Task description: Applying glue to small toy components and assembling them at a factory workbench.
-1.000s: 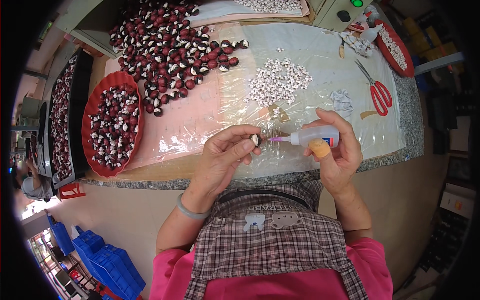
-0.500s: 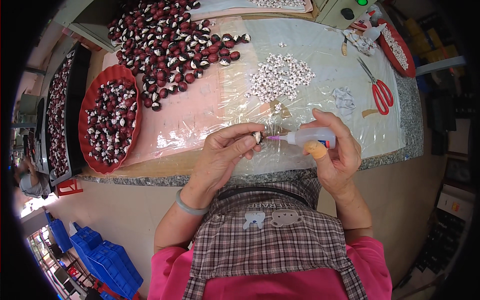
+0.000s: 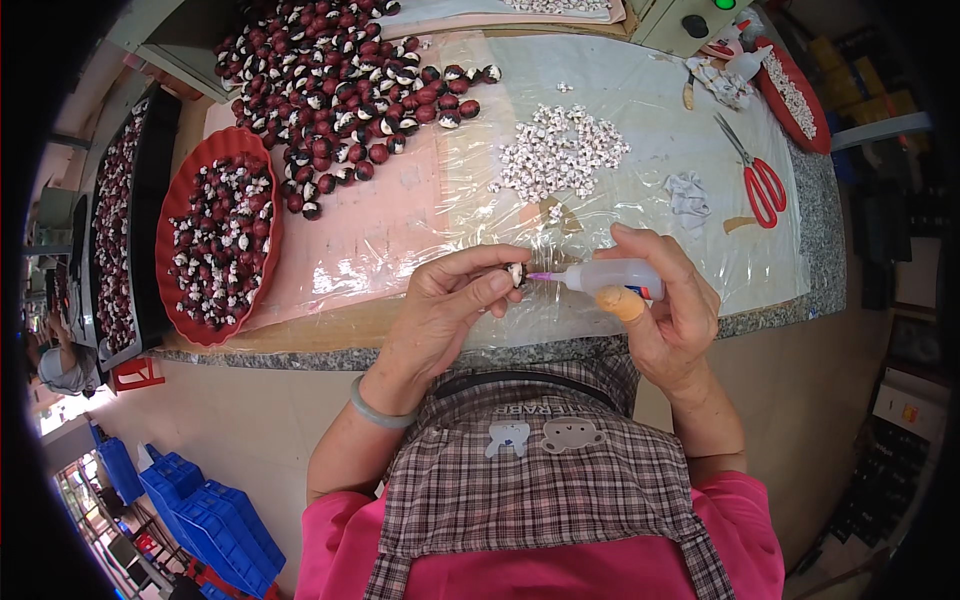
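Observation:
Between thumb and forefinger, my left hand point(image 3: 455, 300) pinches a small round dark-and-white piece point(image 3: 517, 273) above the table's near edge. My right hand point(image 3: 675, 305) is wrapped round a clear squeeze bottle point(image 3: 612, 275) with a purple needle tip, held level and pointing left. That tip meets, or nearly meets, the piece; a gap is too small to make out. An orange finger cot point(image 3: 621, 301) covers my right thumb. Beyond my hands lies a pile of small white pieces point(image 3: 560, 155). Many dark red, black and white balls point(image 3: 340, 110) are heaped at the far left.
A red scalloped tray point(image 3: 168, 265) of balls topped with white pieces stands at the left. To the right lie red-handled scissors point(image 3: 765, 190) and a crumpled white cloth point(image 3: 688, 195). Another red tray point(image 3: 822, 140) holds white pieces. Blue crates point(image 3: 215, 515) stand on the floor.
My right hand and the bottle have shifted slightly left, bringing the purple tip closer to the piece. My left hand stays almost still, with the same piece in its pinch.

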### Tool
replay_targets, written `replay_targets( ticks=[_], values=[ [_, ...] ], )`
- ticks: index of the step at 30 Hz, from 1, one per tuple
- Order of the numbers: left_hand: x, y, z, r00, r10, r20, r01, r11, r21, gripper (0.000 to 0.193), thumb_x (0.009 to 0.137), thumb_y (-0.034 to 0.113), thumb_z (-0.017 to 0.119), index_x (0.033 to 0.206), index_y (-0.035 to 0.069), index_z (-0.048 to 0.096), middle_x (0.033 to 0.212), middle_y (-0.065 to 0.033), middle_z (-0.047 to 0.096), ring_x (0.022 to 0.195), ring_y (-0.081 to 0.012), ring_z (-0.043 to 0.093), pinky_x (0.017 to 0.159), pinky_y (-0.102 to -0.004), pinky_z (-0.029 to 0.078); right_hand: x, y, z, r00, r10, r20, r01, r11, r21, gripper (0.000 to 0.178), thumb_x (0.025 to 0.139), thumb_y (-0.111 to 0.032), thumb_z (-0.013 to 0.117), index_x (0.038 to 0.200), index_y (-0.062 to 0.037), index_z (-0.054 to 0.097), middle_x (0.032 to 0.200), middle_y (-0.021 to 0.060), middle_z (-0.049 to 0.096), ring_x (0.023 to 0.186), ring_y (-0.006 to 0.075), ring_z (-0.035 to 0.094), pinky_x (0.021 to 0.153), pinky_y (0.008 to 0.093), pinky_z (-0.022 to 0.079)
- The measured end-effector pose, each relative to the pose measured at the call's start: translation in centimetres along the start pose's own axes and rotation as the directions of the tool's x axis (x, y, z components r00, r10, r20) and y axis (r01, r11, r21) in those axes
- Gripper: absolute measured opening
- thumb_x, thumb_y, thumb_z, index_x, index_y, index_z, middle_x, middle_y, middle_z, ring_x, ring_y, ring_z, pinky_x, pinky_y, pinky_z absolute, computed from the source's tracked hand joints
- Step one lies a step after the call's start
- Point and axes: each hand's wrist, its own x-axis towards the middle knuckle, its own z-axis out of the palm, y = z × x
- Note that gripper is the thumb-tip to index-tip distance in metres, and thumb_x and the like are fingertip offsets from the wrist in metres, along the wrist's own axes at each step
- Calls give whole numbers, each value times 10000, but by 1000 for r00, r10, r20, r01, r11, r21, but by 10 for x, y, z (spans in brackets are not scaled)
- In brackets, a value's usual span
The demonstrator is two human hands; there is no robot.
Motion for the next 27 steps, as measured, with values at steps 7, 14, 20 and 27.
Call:
replay_targets(
  ticks=[7,14,20,27],
  values=[
    [0,2,-1,1000,-6,20,7,999,-43,284,898,74,622,1170,-6,622,964,-59,652,816,-95,583,677,-212,451,-6,6,-7,975,217,-48,-200,949,243,358,801,-75,730,1113,14,578,940,138,649,790,178,646,647,271,522],
    [-5,5,-3,999,2,-50,-2,1000,-7,331,883,79,637,1191,-29,586,1020,-107,645,797,-102,583,653,-190,445,1,33,-10,783,599,167,-523,489,698,375,779,14,690,1074,-52,468,954,67,558,801,173,619,606,246,495],
    [-8,11,-6,1000,18,-24,-19,999,-28,299,886,33,616,1181,-14,596,1059,-101,641,828,-110,595,718,-207,471,6,44,2,698,684,215,-707,608,362,239,814,-17,668,983,-49,502,892,51,598,810,133,616,694,271,503],
    [-14,11,-11,999,34,-39,-35,999,-25,323,889,29,610,1207,-13,573,1090,-128,638,881,-127,616,767,-220,497,24,44,27,928,312,204,-278,944,-178,201,740,-55,707,903,-14,595,880,134,615,777,289,624,700,354,498]
  ],
)
